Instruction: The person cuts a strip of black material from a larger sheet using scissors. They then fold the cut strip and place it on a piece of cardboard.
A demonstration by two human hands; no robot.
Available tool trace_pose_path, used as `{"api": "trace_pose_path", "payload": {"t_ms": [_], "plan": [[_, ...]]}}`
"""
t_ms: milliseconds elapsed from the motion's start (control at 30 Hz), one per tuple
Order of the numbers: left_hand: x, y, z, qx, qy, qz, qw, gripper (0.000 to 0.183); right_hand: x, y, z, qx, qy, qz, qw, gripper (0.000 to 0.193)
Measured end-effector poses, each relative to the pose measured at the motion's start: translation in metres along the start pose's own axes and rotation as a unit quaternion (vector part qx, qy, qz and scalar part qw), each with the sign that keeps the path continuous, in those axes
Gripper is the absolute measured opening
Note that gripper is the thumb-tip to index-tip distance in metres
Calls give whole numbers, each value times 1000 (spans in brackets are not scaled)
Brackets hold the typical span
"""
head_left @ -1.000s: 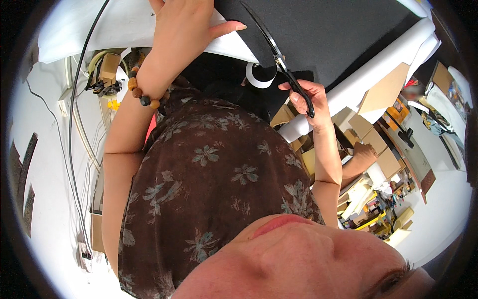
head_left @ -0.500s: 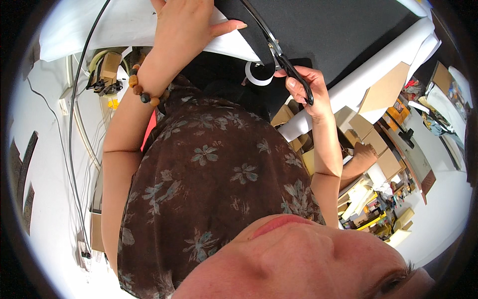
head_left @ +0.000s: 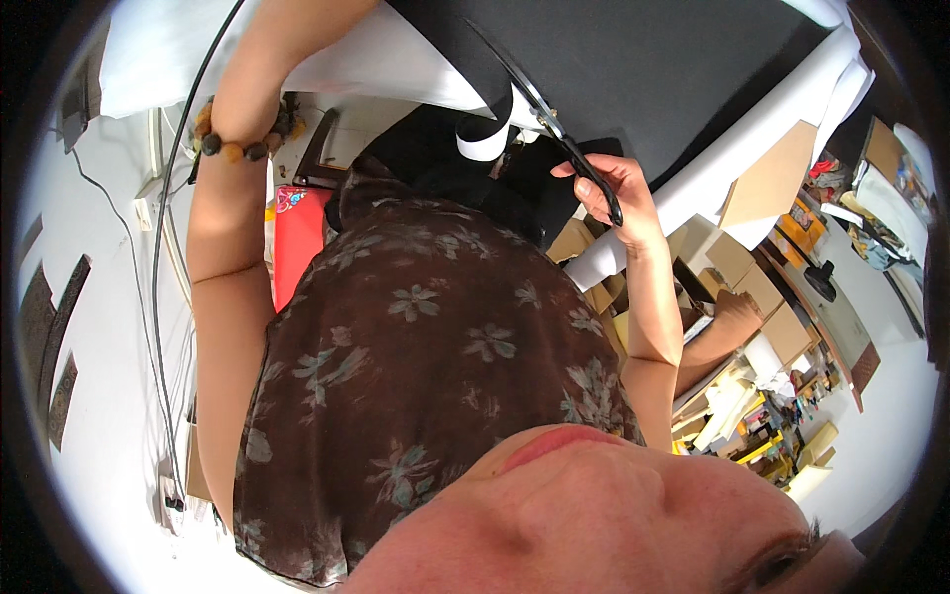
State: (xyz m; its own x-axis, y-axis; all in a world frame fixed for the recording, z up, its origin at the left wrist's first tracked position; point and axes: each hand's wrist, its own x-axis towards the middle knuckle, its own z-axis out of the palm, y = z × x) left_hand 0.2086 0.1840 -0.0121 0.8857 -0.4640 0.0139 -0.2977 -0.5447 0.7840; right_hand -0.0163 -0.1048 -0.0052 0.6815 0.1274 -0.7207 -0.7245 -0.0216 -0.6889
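Observation:
My right hand (head_left: 618,193) grips the black handles of a pair of scissors (head_left: 554,129). Their long metal blades point up and to the left across a black sheet (head_left: 633,69). Just left of the blades, a narrow black strip with a white underside (head_left: 482,144) curls down over the near edge. My left hand (head_left: 317,15) reaches past the upper edge of the picture, so its fingers are hidden. White sheet material (head_left: 396,59) lies beneath and beside it. A beaded bracelet (head_left: 233,151) circles my left wrist.
A white roll (head_left: 693,168) runs along the right of the black sheet. Cardboard pieces (head_left: 767,178) and boxes lie beyond it. A black cable (head_left: 163,218) hangs at the left. Something red (head_left: 297,238) stands beside my left arm.
My left hand has moved up and left, its fingers leaving the picture. The scissors have lowered slightly with my right hand, and their blades look closer together. The curled strip has shifted left.

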Motion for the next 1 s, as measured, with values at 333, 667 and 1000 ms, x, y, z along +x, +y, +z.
{"api": "trace_pose_path", "payload": {"t_ms": [333, 667, 1000], "plan": [[0, -16, 43, 264, 189, 126, 937, 30, 3, 6, 1, 33, -2, -14, 999, 36], [35, -39, 33, -74, 8, 16, 997, 26, -23, 17, -8, 33, 21, -18, 999, 32], [32, -15, 46, 294, 174, 260, 903, 24, -13, 19, -3, 66, 14, -28, 997, 43]]}}
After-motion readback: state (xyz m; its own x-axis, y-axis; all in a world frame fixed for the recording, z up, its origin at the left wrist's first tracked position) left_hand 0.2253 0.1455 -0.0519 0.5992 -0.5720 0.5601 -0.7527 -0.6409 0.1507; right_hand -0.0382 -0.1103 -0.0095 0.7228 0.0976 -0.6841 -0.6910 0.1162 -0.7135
